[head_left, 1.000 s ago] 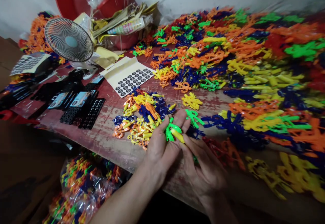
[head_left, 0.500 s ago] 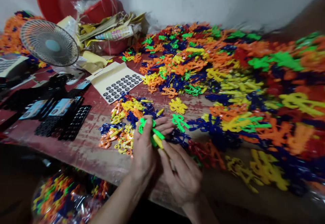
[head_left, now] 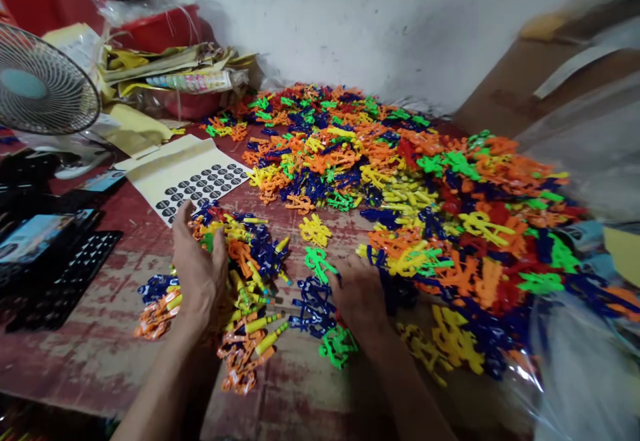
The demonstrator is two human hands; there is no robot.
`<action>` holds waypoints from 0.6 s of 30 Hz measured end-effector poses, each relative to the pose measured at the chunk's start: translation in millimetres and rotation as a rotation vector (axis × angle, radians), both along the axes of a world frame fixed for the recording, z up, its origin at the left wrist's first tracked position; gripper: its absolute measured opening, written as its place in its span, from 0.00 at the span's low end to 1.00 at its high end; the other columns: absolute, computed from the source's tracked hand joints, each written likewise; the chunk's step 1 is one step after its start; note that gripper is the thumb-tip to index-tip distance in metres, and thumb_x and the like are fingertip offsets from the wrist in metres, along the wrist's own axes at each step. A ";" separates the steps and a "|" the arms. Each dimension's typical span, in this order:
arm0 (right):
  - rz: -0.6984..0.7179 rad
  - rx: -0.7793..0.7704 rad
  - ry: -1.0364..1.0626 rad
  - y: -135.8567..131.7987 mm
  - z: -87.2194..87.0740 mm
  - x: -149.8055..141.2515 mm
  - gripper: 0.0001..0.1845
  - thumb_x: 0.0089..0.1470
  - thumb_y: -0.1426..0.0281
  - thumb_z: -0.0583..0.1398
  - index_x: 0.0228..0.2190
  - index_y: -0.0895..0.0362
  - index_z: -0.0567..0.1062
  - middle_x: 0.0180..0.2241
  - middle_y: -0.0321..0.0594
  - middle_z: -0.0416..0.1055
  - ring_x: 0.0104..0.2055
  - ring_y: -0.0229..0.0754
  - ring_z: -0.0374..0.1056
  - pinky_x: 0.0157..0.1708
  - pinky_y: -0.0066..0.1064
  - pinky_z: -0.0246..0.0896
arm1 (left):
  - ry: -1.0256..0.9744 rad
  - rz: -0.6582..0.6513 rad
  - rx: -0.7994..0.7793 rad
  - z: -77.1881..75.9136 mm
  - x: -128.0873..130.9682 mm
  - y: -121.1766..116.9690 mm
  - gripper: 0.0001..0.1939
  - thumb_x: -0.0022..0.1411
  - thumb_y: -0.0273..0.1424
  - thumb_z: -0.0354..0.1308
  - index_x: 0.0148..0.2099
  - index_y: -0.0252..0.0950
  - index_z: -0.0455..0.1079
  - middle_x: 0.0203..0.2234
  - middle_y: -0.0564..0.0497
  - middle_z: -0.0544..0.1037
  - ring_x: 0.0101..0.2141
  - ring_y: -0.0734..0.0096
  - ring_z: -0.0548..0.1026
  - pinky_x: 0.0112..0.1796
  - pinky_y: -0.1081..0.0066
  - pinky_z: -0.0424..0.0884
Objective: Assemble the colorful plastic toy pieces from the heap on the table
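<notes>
My left hand (head_left: 197,271) is over the near edge of a small heap of plastic pieces (head_left: 250,247), thumb and fingers apart. A green plastic piece (head_left: 207,241) shows in the gap between them. The heap mixes dark blue, orange and yellow pieces with slim yellow tubes (head_left: 271,339). My right hand (head_left: 361,294) reaches low over the table, fingers stretched out beside dark blue openwork pieces (head_left: 313,307); its fingertips are partly blurred. Close to it lie a green figure-like piece (head_left: 319,264), another green piece (head_left: 338,346) and a yellow one (head_left: 315,229).
A large heap of coloured plastic pieces (head_left: 400,181) spreads across the back and right. Left are a sticker sheet with round black labels (head_left: 200,187), black trays (head_left: 75,281) and a fan (head_left: 45,87). Red basins (head_left: 160,31) stand behind; a cardboard box (head_left: 520,81) is at right.
My hands have come apart; the green piece and yellow tube are no longer held between them. The left went to the small heap, the right down to the table. The view swung right.
</notes>
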State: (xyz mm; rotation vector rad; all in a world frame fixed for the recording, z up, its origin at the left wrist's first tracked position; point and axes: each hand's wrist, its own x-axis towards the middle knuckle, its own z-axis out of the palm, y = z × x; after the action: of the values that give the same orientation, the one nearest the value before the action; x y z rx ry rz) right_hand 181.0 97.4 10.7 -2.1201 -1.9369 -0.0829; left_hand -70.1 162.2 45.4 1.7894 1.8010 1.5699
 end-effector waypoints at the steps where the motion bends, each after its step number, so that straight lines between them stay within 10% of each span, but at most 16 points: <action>1: -0.013 -0.050 -0.015 2.7 -0.2 -3.2 0.08 0.59 0.71 0.61 0.39 0.54 0.80 0.38 0.44 0.76 0.43 0.51 0.68 0.41 0.39 0.56 | 0.124 0.015 0.014 -4.9 -3.4 3.2 0.34 0.66 0.33 0.57 0.69 0.31 0.51 0.65 0.33 0.60 0.65 0.49 0.59 0.65 0.51 0.57; 7: -0.033 -0.059 0.066 6.9 1.7 -7.6 0.07 0.58 0.76 0.60 0.36 0.57 0.78 0.36 0.45 0.75 0.43 0.50 0.67 0.44 0.40 0.53 | 0.394 -0.024 0.187 12.0 1.7 -4.3 0.27 0.65 0.29 0.56 0.65 0.32 0.58 0.65 0.35 0.63 0.69 0.47 0.50 0.67 0.45 0.50; 12: 0.158 0.076 0.520 0.7 17.4 -1.2 0.07 0.57 0.75 0.58 0.34 0.56 0.77 0.39 0.44 0.75 0.45 0.48 0.68 0.47 0.38 0.58 | 0.623 -0.604 0.130 22.0 47.0 -19.3 0.24 0.66 0.26 0.51 0.64 0.37 0.61 0.66 0.41 0.62 0.69 0.49 0.51 0.63 0.45 0.60; 18: 0.387 -0.214 1.017 3.7 31.5 17.8 0.14 0.61 0.66 0.56 0.36 0.57 0.81 0.33 0.38 0.79 0.35 0.42 0.72 0.35 0.31 0.66 | 0.521 -0.874 -0.183 14.2 66.4 -23.8 0.16 0.72 0.35 0.45 0.46 0.38 0.75 0.38 0.47 0.82 0.39 0.61 0.80 0.42 0.63 0.76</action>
State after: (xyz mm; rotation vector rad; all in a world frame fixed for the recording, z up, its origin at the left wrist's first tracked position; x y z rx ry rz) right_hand 198.8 101.1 42.2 -1.3518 -1.6458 1.0821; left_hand -3.7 138.5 59.6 2.5151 0.9523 0.6232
